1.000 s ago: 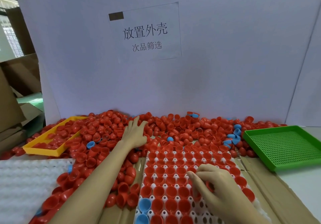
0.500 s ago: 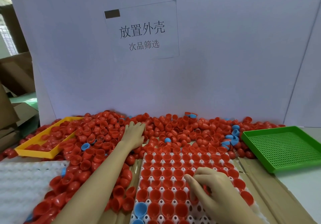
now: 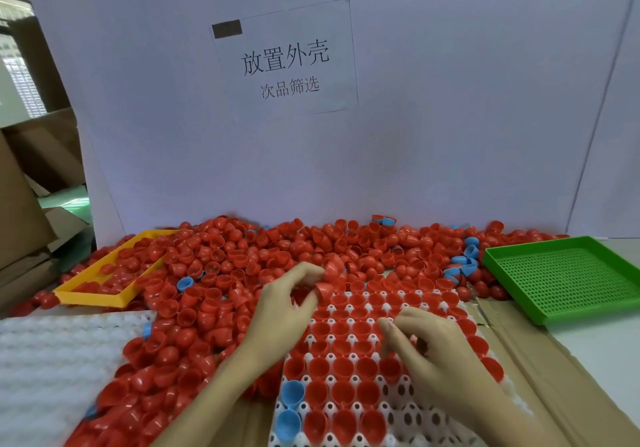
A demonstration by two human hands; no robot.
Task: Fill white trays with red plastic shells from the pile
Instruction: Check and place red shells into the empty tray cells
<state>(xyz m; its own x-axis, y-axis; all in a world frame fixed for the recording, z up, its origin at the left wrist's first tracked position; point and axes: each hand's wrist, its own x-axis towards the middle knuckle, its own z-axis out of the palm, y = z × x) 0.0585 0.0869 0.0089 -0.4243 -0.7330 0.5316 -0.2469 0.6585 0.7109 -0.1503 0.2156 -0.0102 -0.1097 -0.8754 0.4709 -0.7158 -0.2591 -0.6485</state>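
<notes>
We judged the red shells (image 3: 242, 273) to be light, thin and stiff, with a smooth skin that could slip; the best hold seemed a pinch at the open rim. They looked like small glossy half-egg cups. Most lay in a loose pile behind and left of the white tray (image 3: 388, 426), whose far rows already carried shells with the mouth up. Our left hand (image 3: 280, 308) was at the tray's far left corner and pinched two shells (image 3: 329, 278) in its fingertips. Our right hand (image 3: 436, 353) rested over the tray with bent fingers; we could not tell if it held anything.
</notes>
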